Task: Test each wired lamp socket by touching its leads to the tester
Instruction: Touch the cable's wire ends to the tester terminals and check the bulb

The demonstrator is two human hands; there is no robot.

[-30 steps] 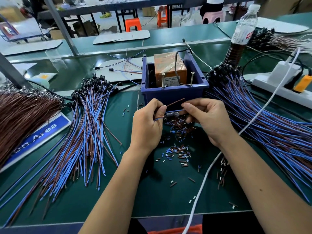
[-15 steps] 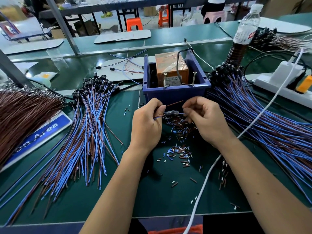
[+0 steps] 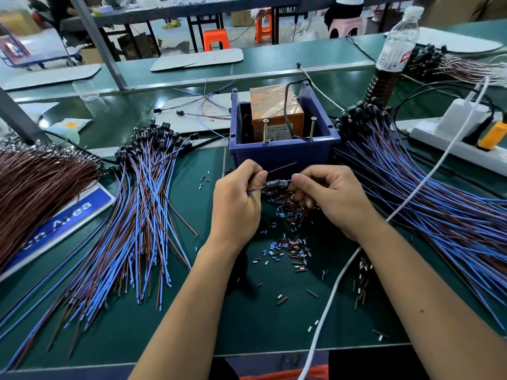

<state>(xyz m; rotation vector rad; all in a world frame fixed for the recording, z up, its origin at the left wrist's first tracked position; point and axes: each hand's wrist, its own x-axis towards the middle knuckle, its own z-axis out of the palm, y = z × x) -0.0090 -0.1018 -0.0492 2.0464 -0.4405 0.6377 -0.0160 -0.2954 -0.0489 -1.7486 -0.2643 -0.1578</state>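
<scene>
Between my hands, just in front of the tester, is a small dark lamp socket (image 3: 275, 184). My left hand (image 3: 236, 204) pinches its blue and brown leads, and the brown lead's tip sticks up to the right. My right hand (image 3: 333, 200) pinches the socket's other end. The tester is an orange box (image 3: 274, 111) in a blue bin (image 3: 282, 154), with two upright screws (image 3: 265, 131) at the bin's front rim. One pile of wired sockets (image 3: 142, 204) lies fanned out on the left, another pile (image 3: 428, 193) on the right.
Cut bits of blue and brown insulation (image 3: 288, 245) litter the green mat below my hands. A white cable (image 3: 343, 272) runs across the mat to a power strip (image 3: 461, 144). A bottle (image 3: 392, 56) stands at the back right. A brown wire bundle (image 3: 35, 185) lies far left.
Both hands stay in front of the bin, holding the socket. My right hand's fingers have shifted slightly along it; the socket remains level between the hands.
</scene>
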